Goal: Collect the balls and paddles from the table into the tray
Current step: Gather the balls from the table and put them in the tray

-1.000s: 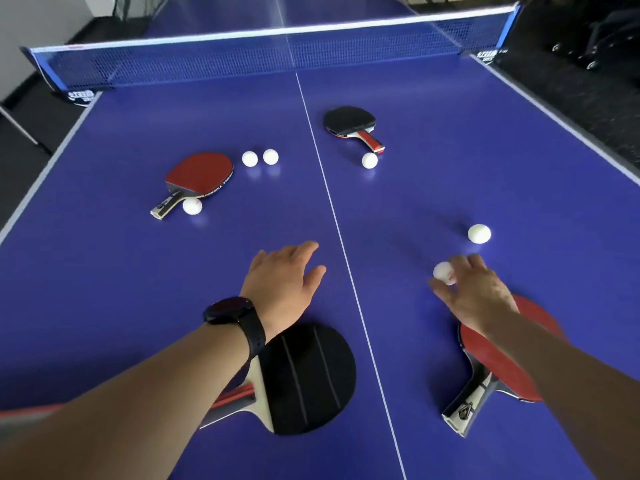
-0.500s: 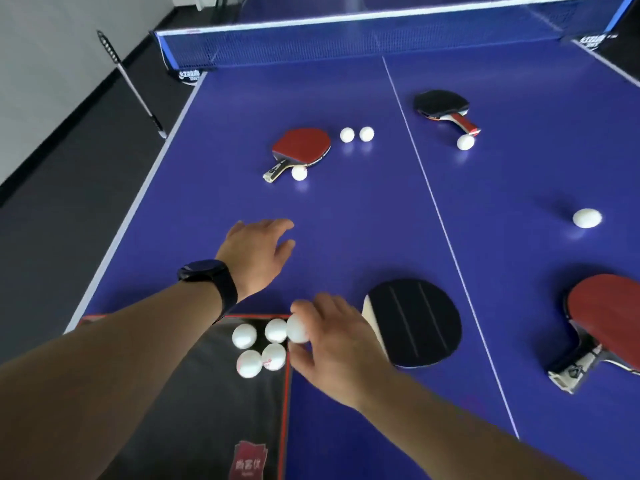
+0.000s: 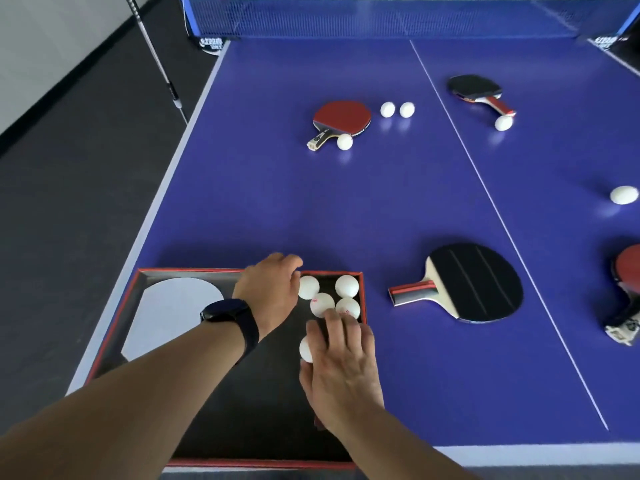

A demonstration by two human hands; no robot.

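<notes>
Nearest, the right hand (image 3: 341, 370) lies palm down over the right side of the tray (image 3: 114, 327), its fingers pointing away from the wearer; thumb and fingers are closed on a white ball (image 3: 306, 348) that shows at the hand's left edge; the forearm enters from the lower right. The left hand (image 3: 272, 292), a dark watch (image 3: 230, 315) on its wrist, reaches across the tray toward its far right corner, fingers loosely curled and holding nothing, fingertips beside four balls (image 3: 329, 296) clustered there; the two hands are close but not touching. Just right of the tray, on the blue table (image 3: 263, 202), a black paddle (image 3: 476, 282) lies flat, handle pointing left toward the tray, long axis running left to right. Farther off, a red paddle (image 3: 341, 121) lies with its handle pointing toward the near left, one ball touching it; a second black paddle (image 3: 476, 90) sits beyond the centre line.
</notes>
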